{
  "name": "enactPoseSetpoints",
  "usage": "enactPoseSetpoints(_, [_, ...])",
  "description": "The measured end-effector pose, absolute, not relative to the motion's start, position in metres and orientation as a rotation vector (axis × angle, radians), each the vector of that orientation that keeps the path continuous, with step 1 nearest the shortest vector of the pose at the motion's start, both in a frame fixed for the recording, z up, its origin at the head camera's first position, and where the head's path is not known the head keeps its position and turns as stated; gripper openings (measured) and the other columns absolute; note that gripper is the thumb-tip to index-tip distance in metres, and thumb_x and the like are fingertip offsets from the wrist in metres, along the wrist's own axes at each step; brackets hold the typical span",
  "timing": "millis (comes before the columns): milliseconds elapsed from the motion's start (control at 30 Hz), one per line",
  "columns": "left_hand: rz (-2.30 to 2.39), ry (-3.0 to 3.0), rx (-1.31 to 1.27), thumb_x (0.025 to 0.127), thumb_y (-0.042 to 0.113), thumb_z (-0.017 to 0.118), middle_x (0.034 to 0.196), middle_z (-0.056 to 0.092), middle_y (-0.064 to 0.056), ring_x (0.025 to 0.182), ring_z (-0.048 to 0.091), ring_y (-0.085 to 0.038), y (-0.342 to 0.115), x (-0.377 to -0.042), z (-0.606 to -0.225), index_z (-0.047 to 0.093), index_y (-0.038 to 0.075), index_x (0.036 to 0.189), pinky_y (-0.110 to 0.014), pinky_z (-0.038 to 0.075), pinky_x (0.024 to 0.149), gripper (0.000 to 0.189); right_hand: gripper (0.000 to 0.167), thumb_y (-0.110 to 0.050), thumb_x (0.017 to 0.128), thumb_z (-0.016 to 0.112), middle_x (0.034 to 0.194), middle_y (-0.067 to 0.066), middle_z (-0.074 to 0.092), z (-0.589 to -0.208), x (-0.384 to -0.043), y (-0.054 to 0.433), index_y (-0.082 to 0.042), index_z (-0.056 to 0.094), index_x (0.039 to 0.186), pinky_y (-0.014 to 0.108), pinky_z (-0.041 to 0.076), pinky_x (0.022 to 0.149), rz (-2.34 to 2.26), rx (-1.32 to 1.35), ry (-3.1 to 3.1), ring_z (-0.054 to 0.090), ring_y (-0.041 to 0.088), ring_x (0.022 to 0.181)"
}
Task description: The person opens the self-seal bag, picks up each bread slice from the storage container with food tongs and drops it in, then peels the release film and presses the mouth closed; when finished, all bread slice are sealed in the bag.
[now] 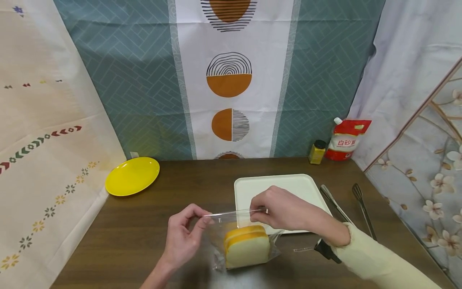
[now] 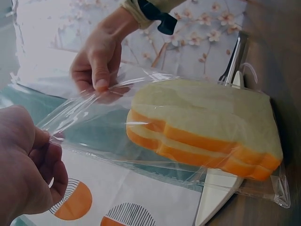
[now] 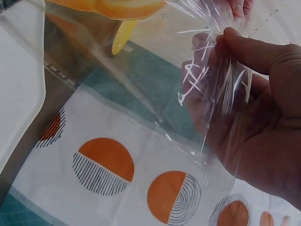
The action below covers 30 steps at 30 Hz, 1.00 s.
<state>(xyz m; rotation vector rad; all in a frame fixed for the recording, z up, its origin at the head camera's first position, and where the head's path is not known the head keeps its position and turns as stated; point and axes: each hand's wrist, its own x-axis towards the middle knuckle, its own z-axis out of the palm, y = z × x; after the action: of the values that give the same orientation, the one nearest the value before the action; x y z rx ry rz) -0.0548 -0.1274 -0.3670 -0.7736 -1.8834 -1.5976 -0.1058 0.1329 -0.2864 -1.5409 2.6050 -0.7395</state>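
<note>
Two thick slices of bread [image 1: 247,247], pale with orange crust, stand inside a clear plastic bag [image 1: 216,237] at the front of the table. My left hand [image 1: 185,230] pinches the left end of the bag's upper edge between thumb and fingers. The right hand [image 1: 278,208] grips that edge farther right, and the film stretches between both hands. In the left wrist view the bread [image 2: 202,127] sits low in the bag, away from the fingers. In the right wrist view the film gathers into folds under the right thumb [image 3: 254,52].
A white tray [image 1: 281,182] lies behind the right hand. Tongs [image 1: 335,202] and a dark whisk [image 1: 363,208] lie to its right. At the back right are a yellow jar [image 1: 317,152] and a red and white pouch [image 1: 346,140]. A yellow plate [image 1: 132,176] is at the back left.
</note>
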Motion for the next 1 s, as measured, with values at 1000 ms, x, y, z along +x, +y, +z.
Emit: enactPoseSetpoints(1000, [-1.581, -1.907, -0.725, 0.08, -0.025, 0.065, 0.074, 0.065, -0.004, 0.064, 0.062, -0.018, -0.133, -0.056, -0.368, 0.064, 0.002, 0.083, -0.02, 0.05, 0.057, 0.027, 0.015, -0.008, 0.089, 0.076, 0.073, -0.02, 0.059, -0.291, -0.101, 0.173, -0.018, 0.068, 0.08, 0.022, 0.047, 0.06, -0.82, -1.412, 2.688, 0.047, -0.003, 0.06])
